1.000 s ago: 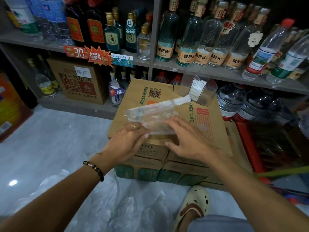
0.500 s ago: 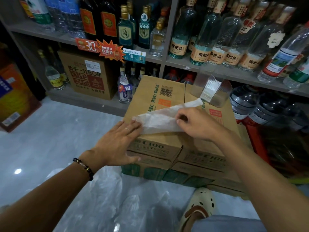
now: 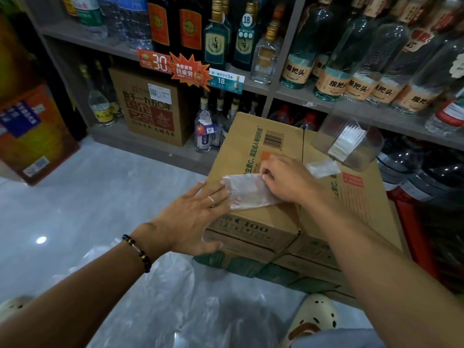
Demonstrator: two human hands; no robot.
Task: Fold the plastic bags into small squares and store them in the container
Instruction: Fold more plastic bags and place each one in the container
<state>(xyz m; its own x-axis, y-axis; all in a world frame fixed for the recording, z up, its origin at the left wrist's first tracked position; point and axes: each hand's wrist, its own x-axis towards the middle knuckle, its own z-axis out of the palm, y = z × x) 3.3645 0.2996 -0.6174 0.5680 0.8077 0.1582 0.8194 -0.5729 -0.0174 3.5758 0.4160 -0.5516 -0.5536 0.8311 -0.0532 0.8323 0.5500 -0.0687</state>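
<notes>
My left hand (image 3: 193, 217) lies spread flat, pinning the plastic bag (image 3: 247, 190) on the cardboard box (image 3: 253, 151) so my right hand (image 3: 283, 180), pinching its top edge, can fold it toward the container (image 3: 350, 144).

Two hands: left hand (image 3: 193, 217), right hand (image 3: 283, 180). One plastic bag (image 3: 247, 190) being folded, one clear container (image 3: 349, 144), two shoes, bottles past counting.

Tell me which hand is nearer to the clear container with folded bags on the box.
Right. The right hand pinches the plastic bag a little left of the clear container. The left hand lies flat at the bag's left end, farther away.
</notes>
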